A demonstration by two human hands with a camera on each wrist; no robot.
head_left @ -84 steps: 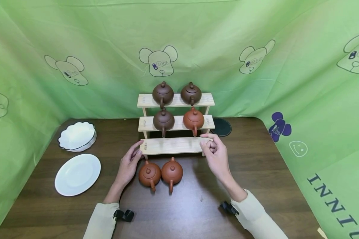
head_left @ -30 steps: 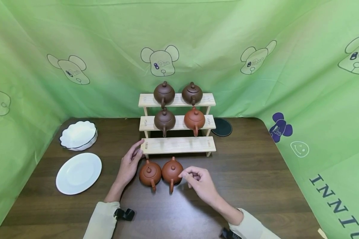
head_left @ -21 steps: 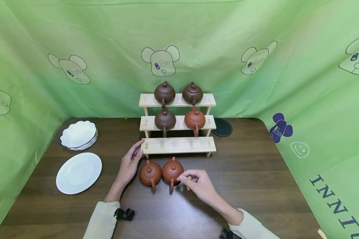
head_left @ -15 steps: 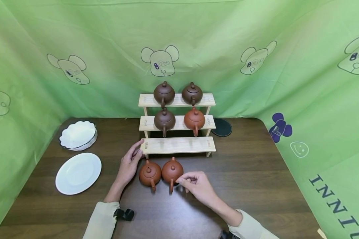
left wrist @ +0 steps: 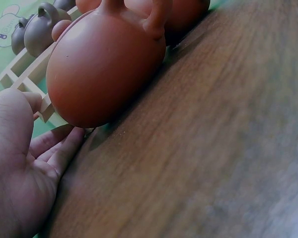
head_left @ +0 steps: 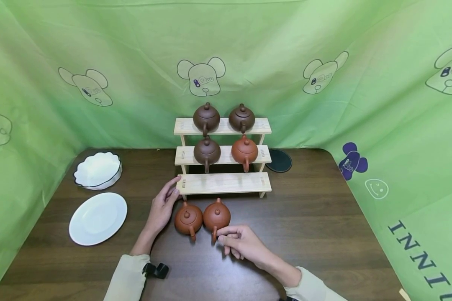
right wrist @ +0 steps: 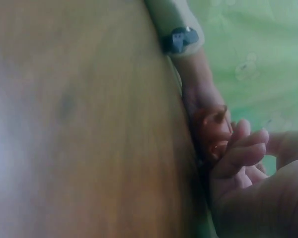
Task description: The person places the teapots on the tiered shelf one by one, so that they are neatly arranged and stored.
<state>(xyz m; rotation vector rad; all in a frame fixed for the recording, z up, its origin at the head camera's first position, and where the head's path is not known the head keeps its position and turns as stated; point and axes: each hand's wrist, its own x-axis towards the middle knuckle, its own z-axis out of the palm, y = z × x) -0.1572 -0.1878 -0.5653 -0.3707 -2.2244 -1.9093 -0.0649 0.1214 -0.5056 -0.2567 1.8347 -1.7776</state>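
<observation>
Two reddish-brown clay teapots stand side by side on the table in front of a three-step wooden rack (head_left: 224,183). My right hand (head_left: 245,244) has thumb and forefinger at the handle of the right-hand teapot (head_left: 217,214) and pinches it, the other fingers curled beneath. In the right wrist view, that hand (right wrist: 253,173) partly hides the teapots. My left hand (head_left: 162,209) touches the left end of the lowest shelf with thumb and forefinger, fingers fairly straight. Right beside it is the left-hand teapot (head_left: 188,218), large in the left wrist view.
On the upper shelves sit several teapots, dark brown ones (head_left: 206,118) and one reddish teapot (head_left: 245,149). A scalloped white bowl (head_left: 98,170) and a white plate (head_left: 98,219) lie at the left. Behind the rack's right side is a dark round mat (head_left: 279,161). Green cloth (head_left: 143,50) surrounds the table.
My right hand has left the rack's right end and come down to the right-hand teapot, then slid from its side to its handle. That teapot has turned slightly. My left hand stays put.
</observation>
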